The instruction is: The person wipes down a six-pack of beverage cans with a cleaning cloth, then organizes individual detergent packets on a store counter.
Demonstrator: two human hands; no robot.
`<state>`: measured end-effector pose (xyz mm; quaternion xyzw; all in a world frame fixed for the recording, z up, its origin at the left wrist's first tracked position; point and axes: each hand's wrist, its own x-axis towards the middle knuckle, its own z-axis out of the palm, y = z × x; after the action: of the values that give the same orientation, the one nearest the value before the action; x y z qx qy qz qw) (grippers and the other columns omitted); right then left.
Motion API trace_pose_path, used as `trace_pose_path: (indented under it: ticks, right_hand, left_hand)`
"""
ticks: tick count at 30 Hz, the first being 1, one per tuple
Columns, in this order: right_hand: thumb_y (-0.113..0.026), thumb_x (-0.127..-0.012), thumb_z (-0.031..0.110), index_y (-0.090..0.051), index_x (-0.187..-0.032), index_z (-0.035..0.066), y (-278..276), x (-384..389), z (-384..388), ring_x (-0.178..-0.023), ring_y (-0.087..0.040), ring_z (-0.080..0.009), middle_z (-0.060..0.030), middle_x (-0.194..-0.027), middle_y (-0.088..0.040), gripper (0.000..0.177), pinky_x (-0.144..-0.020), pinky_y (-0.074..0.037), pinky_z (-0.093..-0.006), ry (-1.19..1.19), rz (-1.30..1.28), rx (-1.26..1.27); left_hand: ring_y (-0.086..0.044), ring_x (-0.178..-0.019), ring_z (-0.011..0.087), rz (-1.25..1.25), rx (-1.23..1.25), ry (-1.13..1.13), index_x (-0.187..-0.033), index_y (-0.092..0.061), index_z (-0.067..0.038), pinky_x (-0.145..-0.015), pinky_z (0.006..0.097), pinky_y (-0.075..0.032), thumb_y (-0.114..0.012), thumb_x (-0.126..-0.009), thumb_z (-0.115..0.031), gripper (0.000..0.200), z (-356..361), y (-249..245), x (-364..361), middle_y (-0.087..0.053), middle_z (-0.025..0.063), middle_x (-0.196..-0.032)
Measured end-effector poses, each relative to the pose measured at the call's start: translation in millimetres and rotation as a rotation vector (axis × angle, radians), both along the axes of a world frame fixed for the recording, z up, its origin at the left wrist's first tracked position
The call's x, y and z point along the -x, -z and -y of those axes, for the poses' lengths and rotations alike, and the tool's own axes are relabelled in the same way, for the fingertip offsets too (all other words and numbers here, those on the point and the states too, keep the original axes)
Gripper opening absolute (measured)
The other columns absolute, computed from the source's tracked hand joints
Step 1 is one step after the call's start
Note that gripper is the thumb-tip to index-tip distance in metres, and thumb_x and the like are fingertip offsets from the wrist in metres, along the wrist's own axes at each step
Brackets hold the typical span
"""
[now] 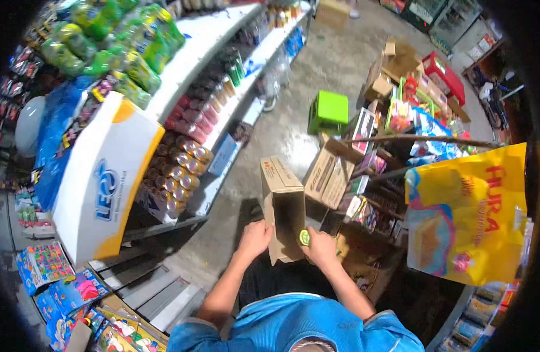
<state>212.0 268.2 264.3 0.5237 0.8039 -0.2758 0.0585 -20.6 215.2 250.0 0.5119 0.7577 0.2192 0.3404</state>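
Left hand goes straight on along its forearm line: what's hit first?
Likely the open cardboard box; the left hand appears to grip its left side, though depth is hard to judge.

Open carton (284,214): inside lost in shadow
Green item (304,237): partly covered by the right hand (321,249) — perhaps round, too small to tell
Blue shirt (305,320): cut off by bottom edge

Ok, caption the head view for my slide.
Left hand holds an open cardboard box while the right hand holds a green item at its edge, beside shelves of cans.
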Motion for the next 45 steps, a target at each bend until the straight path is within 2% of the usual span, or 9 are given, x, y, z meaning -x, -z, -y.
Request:
trace_pose_path:
  ticks: [8,26,30,36,40,41,43,44,45]
  right_hand:
    - [-0.076,-0.071,0.019,-0.07,-0.105,0.006,-39,0,-47,-0.093,-0.069,-0.0414,-0.0188,-0.093,-0.071,0.037,-0.08,-0.056,-0.0517,-0.031,-0.192,-0.189]
    - [-0.074,-0.083,0.027,-0.069,-0.097,0.002,-58,112,-124,-0.095,-0.066,-0.0486,-0.0272,-0.095,-0.07,0.029,-0.083,-0.054,-0.0508,0.105,-0.443,-0.007]
    - [-0.074,-0.097,0.04,-0.071,-0.11,0.0,-53,119,-167,-0.087,-0.068,-0.0172,-0.0068,-0.093,-0.073,0.042,-0.078,-0.054,-0.0349,0.548,-0.809,0.123]
    - [-0.073,-0.096,0.034,-0.065,-0.12,0.002,-26,115,-334,-0.085,-0.071,-0.0213,-0.008,-0.104,-0.069,0.041,-0.074,-0.06,-0.039,1.48,-1.499,0.127]
    - [-0.068,-0.097,0.03,-0.066,-0.109,0.0,70,165,-469,-0.079,-0.073,-0.0251,-0.0111,-0.095,-0.071,0.032,-0.064,-0.06,-0.0399,1.903,-1.45,0.004]
    - [-0.067,-0.098,0.03,-0.067,-0.109,-0.001,97,201,-480,-0.073,-0.072,-0.0242,-0.0097,-0.089,-0.071,0.033,-0.056,-0.058,-0.0379,1.631,-1.417,-0.009]
    - [-0.059,-0.1,0.055,-0.058,-0.142,0.0,265,230,-496,-0.139,-0.052,-0.0389,-0.0257,-0.149,-0.054,0.069,-0.116,-0.038,-0.0562,0.516,-0.458,0.189]
    - [-0.053,-0.099,0.066,-0.047,-0.155,0.003,218,257,-500,-0.158,-0.021,-0.0404,-0.0228,-0.169,-0.028,0.085,-0.127,-0.01,-0.0562,0.053,-0.291,0.26]
    - [-0.054,-0.098,0.066,-0.048,-0.154,0.003,187,273,-503,-0.156,-0.026,-0.0402,-0.022,-0.168,-0.033,0.085,-0.127,-0.015,-0.0536,0.093,-0.265,0.377]
  left_hand:
    - [-0.068,-0.085,0.0505,-0.109,-0.181,0.068,-0.084,-0.068,0.005,-0.078,0.0585,-0.054,-0.056,-0.104,-0.03,0.042,-40,-92,24,-0.069,0.0316,-0.087]
    - [-0.064,-0.085,0.0558,-0.009,-0.157,0.069,-0.089,-0.059,0.004,-0.076,0.0641,-0.047,-0.05,-0.108,-0.038,0.047,-146,-69,148,-0.065,0.0353,-0.083]
    - [-0.064,-0.09,0.0563,0.058,-0.089,0.075,-0.093,-0.06,0.005,-0.08,0.064,-0.048,-0.05,-0.108,-0.036,0.046,-167,-44,169,-0.066,0.0366,-0.088]
    - [-0.064,-0.095,0.0556,0.069,0.112,0.002,-0.099,-0.063,0.005,-0.083,0.0628,-0.049,-0.05,-0.108,-0.036,0.044,-206,13,179,-0.067,0.0362,-0.092]
    - [-0.065,-0.095,0.0557,0.055,0.195,-0.051,-0.097,-0.063,0.005,-0.085,0.0645,-0.05,-0.05,-0.107,-0.033,0.041,-252,28,185,-0.067,0.0367,-0.091]
    - [-0.065,-0.095,0.0553,0.035,0.233,-0.045,-0.098,-0.063,0.005,-0.084,0.0638,-0.051,-0.05,-0.107,-0.032,0.04,-266,34,187,-0.067,0.0362,-0.092]
    - [-0.065,-0.095,0.0551,0.001,0.324,-0.068,-0.098,-0.063,0.005,-0.083,0.0634,-0.051,-0.051,-0.106,-0.032,0.039,-290,48,182,-0.068,0.0359,-0.092]
    - [-0.065,-0.095,0.0549,-0.02,0.388,-0.087,-0.098,-0.063,0.005,-0.082,0.0631,-0.051,-0.051,-0.106,-0.031,0.039,-296,57,180,-0.068,0.0356,-0.092]
    - [-0.064,-0.095,0.0552,-0.131,0.122,0.139,-0.099,-0.063,0.005,-0.082,0.0633,-0.05,-0.052,-0.106,-0.032,0.039,-279,90,184,-0.067,0.0355,-0.093]
